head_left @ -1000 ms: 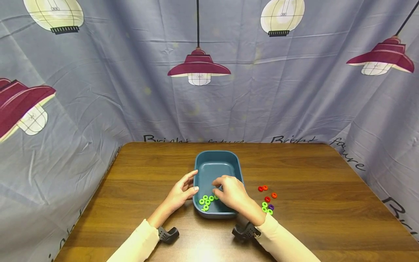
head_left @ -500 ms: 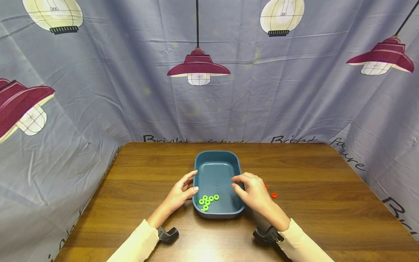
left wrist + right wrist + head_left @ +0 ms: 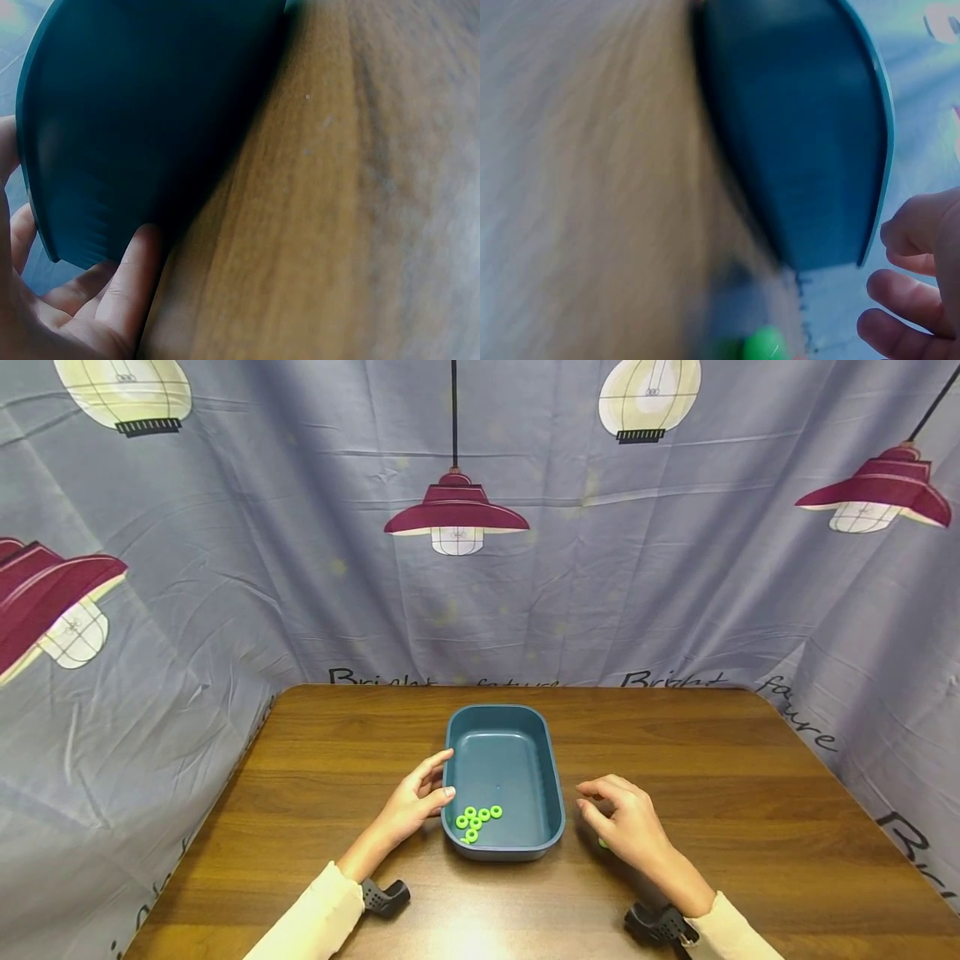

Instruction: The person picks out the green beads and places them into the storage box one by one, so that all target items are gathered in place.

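A dark teal plastic tray (image 3: 525, 793) stands on the wooden table, with several small bright green rings (image 3: 476, 823) gathered in its near left corner. My left hand (image 3: 412, 800) holds the tray's left side, thumb and index finger at the rim. In the left wrist view other fingers (image 3: 135, 281) lie against its outer wall (image 3: 127, 135). Right of the tray, my right hand (image 3: 630, 822) hovers over the table with loosely bent fingers and nothing between them. Under it a green ring (image 3: 603, 843) peeks out; it hides the other loose rings there. The right wrist view shows a blurred green ring (image 3: 765, 345).
The wooden table (image 3: 360, 727) extends to both sides of the tray. A grey-blue curtain (image 3: 315, 568) printed with lamps hangs behind and beside it. Black wrist mounts (image 3: 386, 899) sit under both forearms.
My right hand has moved from inside the tray, across its right rim, to the loose rings on the table. A green ring stays behind in the tray. The left hand has not moved.
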`<state>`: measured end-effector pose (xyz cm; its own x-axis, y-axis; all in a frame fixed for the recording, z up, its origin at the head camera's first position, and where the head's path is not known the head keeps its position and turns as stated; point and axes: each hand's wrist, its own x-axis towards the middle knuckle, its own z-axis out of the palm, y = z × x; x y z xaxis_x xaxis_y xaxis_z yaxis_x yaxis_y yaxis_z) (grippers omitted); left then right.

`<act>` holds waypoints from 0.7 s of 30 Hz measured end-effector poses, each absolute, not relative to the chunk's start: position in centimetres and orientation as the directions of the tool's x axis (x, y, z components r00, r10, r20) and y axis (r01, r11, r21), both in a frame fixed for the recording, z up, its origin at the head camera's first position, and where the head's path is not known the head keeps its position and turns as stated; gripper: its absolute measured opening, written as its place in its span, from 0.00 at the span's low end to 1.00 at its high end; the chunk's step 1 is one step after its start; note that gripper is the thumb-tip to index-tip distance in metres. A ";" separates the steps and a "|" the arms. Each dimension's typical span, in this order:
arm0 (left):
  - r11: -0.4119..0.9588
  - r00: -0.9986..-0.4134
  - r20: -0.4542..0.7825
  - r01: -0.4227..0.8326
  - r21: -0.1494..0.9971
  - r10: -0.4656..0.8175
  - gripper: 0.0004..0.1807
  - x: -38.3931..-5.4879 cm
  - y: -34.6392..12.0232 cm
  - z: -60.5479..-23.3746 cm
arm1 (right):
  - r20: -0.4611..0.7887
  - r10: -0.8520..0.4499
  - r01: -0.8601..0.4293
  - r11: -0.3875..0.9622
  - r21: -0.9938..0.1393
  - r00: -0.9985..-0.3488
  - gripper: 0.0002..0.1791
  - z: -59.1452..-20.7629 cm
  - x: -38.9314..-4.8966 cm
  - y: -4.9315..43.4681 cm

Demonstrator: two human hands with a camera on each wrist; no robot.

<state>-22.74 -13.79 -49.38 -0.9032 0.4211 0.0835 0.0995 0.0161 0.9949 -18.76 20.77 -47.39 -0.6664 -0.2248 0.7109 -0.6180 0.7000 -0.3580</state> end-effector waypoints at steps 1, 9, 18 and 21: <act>0.014 -0.903 0.082 0.097 0.995 0.421 0.38 -22.7 -13.8 -49.4 | 0.699 -0.221 -0.603 0.710 -0.363 -0.680 0.12 -47.6 -18.6 21.1; 0.026 -0.904 0.089 0.110 0.994 0.418 0.38 -22.7 -13.9 -49.2 | 0.631 -0.193 -0.524 0.757 -0.392 -0.751 0.11 -48.9 -17.8 23.2; 0.017 -0.904 0.085 0.102 0.995 0.420 0.38 -22.7 -14.0 -49.3 | 0.618 -0.202 -0.524 0.753 -0.398 -0.760 0.14 -49.4 -17.4 23.7; 0.007 -0.903 0.086 0.098 0.995 0.422 0.38 -22.7 -13.9 -49.2 | 0.615 -0.204 -0.527 0.748 -0.404 -0.762 0.14 -49.7 -17.5 23.7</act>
<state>-22.71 -13.86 -49.20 -0.9025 0.4219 0.0861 0.0983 0.0074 0.9951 -17.46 23.72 -49.67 -0.7616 -0.2040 0.6151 -0.5266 0.7480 -0.4039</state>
